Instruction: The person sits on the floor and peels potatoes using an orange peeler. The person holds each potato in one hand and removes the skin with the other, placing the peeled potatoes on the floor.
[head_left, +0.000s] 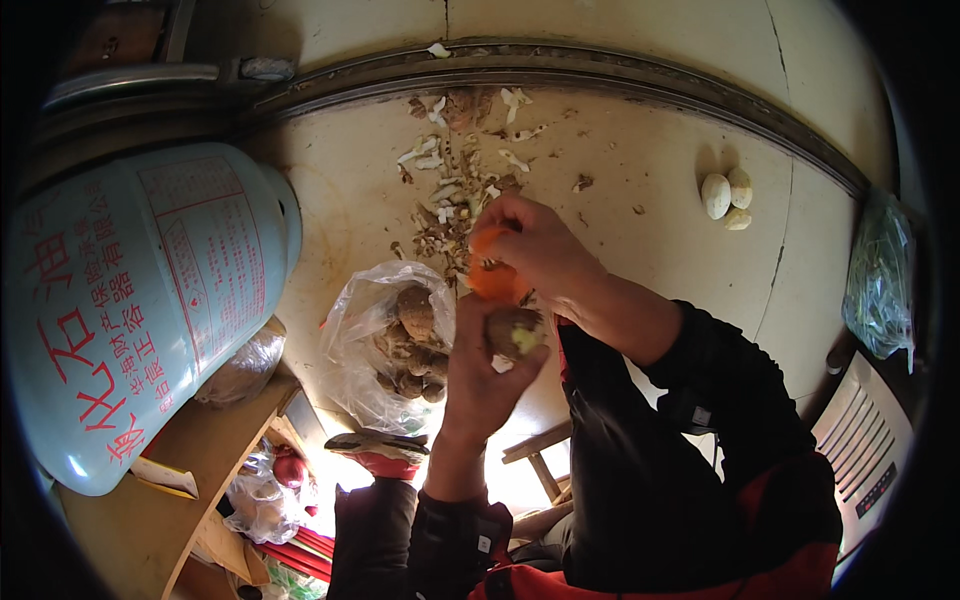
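Observation:
My left hand (484, 367) grips a brown, rough-skinned taro (514, 332) with a pale peeled patch on it. Just above, my right hand (544, 251) holds an orange object (495, 274), blurred, whose kind I cannot tell. Brown and white peelings (450, 214) lie scattered on the tiled floor beyond my hands. To the left of my left hand stands an open clear plastic bag (352, 349) with several unpeeled taros (415, 315) in it. Peeled pale pieces (716, 196) lie together on the floor at the right.
A large light-blue gas cylinder (120, 300) lies sideways in the picture at the left, by a wooden shelf (225, 450) holding bags and a red onion (289, 469). A metal door track (525, 75) crosses beyond. A plastic bag of greens (881, 277) and a slatted panel (862, 442) are right.

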